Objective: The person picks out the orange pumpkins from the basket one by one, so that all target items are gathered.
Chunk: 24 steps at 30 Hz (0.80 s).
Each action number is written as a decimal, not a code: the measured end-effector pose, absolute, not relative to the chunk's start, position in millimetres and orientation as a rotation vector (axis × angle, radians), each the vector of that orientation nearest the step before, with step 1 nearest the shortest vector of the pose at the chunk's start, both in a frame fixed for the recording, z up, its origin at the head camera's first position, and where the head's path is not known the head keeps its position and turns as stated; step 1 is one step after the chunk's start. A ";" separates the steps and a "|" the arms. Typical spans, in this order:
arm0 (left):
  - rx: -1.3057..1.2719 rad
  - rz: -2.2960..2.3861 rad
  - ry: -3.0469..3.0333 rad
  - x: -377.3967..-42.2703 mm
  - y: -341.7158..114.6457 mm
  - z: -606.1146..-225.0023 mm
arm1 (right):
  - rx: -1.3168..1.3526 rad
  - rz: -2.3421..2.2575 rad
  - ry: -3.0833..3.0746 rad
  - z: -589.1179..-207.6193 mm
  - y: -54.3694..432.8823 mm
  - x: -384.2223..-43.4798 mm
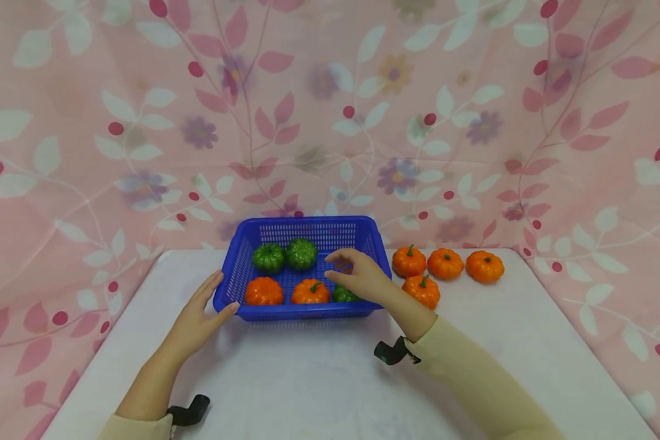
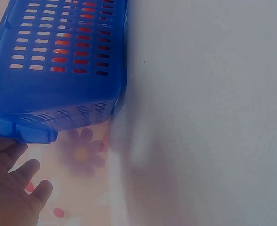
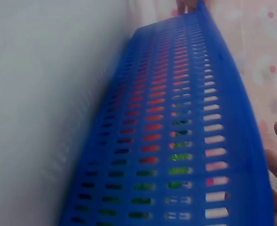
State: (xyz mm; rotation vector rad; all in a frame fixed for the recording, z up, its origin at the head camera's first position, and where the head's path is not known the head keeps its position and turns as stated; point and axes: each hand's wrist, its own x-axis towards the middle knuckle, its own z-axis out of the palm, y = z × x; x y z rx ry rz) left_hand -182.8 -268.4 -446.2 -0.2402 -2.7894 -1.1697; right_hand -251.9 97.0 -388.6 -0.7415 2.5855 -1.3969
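At the far left, the left hand (image 1: 195, 324), its wrist carrying a black curved mount (image 1: 189, 410), reaches up from a beige sleeve (image 1: 134, 426). Its fingers are extended, the thumb spread from them, and they lie against the left end of a blue rectangular plastic basket (image 1: 302, 310) with slotted walls; the left wrist view shows fingertips at its rim. The basket sits near the back of a white-covered counter (image 1: 308, 379), before a pink backdrop (image 1: 319, 85) printed with leaves and flowers.

Inside the basket, a glossy orange ribbed pumpkin (image 1: 264, 291) lies at the front left. Behind it is a dark green ribbed pumpkin (image 1: 269, 258), with a speckled green round pumpkin (image 1: 302, 254) just beside that one, to its right. In the front middle rests an orange pumpkin with a green stem (image 1: 310, 293), tilted. At the front right is a partly hidden green pumpkin (image 1: 342, 294).

The right hand (image 1: 363, 278) hovers above this last one, over the basket's right part. Its fingers are loosely bent, with a gap between them and the thumb.

Right of the basket, four stemmed orange pumpkins (image 1: 445, 264) lie on the counter: three in a back row, one in front near the basket.
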 end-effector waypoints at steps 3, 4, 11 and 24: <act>-0.248 -1.162 -2.785 -182.9 -267.9 -445.1 | -0.753 -1.372 2.565 -391.3 86.5 -255.0; -0.250 -1.158 -2.784 -182.8 -267.7 -445.0 | -0.754 -1.352 2.564 -392.1 83.3 -255.9; -0.227 -1.163 -2.796 -181.0 -267.2 -443.1 | -0.787 -1.182 2.492 -395.8 66.5 -271.2; -0.223 -1.155 -2.803 -178.6 -266.7 -438.6 | -0.669 -1.194 2.289 -412.3 59.1 -296.2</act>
